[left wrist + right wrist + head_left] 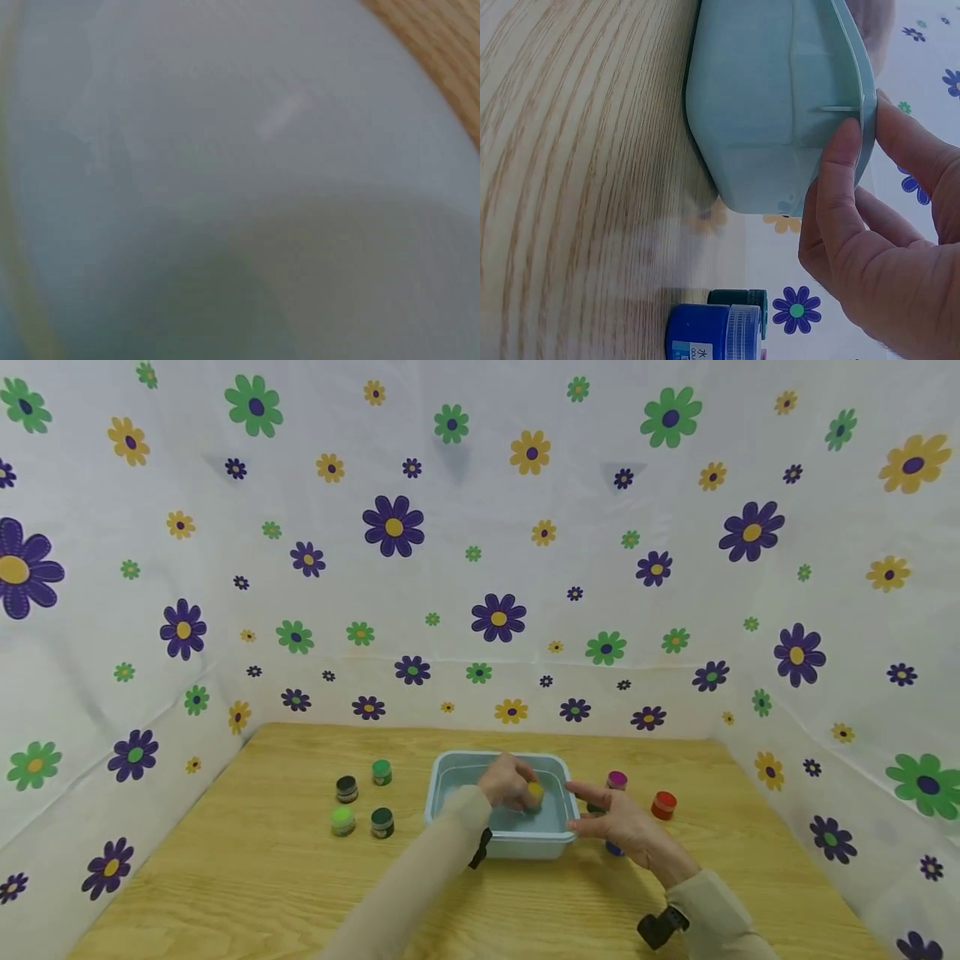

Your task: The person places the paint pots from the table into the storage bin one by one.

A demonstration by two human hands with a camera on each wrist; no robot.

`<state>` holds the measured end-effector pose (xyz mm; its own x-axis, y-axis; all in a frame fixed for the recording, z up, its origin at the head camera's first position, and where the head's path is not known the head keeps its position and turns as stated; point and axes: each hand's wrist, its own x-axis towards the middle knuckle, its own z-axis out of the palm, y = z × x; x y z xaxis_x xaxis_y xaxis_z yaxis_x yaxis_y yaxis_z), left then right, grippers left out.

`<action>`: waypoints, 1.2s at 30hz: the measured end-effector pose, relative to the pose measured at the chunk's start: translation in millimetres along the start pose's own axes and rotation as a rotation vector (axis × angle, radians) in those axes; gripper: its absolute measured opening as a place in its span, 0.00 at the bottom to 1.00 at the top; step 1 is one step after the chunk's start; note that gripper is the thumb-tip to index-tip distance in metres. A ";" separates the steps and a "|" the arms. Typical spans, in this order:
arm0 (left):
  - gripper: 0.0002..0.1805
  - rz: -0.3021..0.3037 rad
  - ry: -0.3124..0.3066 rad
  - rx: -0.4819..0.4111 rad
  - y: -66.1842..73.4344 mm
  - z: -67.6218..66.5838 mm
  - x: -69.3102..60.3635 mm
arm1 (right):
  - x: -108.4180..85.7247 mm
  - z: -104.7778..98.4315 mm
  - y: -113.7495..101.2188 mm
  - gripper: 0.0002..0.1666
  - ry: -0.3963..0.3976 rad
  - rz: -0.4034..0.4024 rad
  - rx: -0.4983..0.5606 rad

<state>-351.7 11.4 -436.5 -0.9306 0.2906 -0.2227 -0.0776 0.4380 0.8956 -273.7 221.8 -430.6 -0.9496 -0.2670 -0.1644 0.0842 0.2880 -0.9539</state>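
A light blue plastic basin (pixel 501 847) stands on the wooden table and seems to hold clear water. Inside it, my left hand (pixel 510 781) grips a small yellow roundish thing (pixel 535 792); the fingers cover much of it, so its kind is unclear. Only a close, blurred bluish-grey surface shows in the left wrist view. My right hand (pixel 622 822) pinches the basin's right rim, thumb on one side and fingers on the other, as the right wrist view shows. Below that hand are a blue paint jar (pixel 697 330) and a dark green jar (pixel 759 300).
Left of the basin stand several paint jars: black (pixel 347 788), green (pixel 382 772), lime (pixel 342 821) and dark green (pixel 382 822). A magenta-lidded jar (pixel 617 779) and a red jar (pixel 663 805) are at the right. Flower-printed white sheets (pixel 495 693) enclose the table (pixel 247 868).
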 end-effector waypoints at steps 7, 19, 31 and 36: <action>0.21 -0.034 -0.004 -0.079 0.5 2.1 -8.0 | -0.4 1.7 1.7 0.42 -0.004 -0.005 -0.008; 0.22 -0.020 -0.020 -0.067 1.2 5.1 -1.8 | -1.2 -1.7 1.6 0.44 -0.030 -0.027 -0.010; 0.20 0.059 0.016 -0.072 1.4 5.6 -3.8 | -1.5 -0.6 0.5 0.45 -0.050 -0.045 -0.005; 0.20 0.074 0.025 -0.064 2.3 6.9 -4.0 | -0.1 -1.8 1.5 0.45 -0.052 -0.047 0.009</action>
<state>-345.7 17.1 -436.2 -0.9433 0.2984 -0.1456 -0.0298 0.3607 0.9322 -274.0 223.9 -431.5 -0.9355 -0.3276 -0.1323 0.0430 0.2662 -0.9630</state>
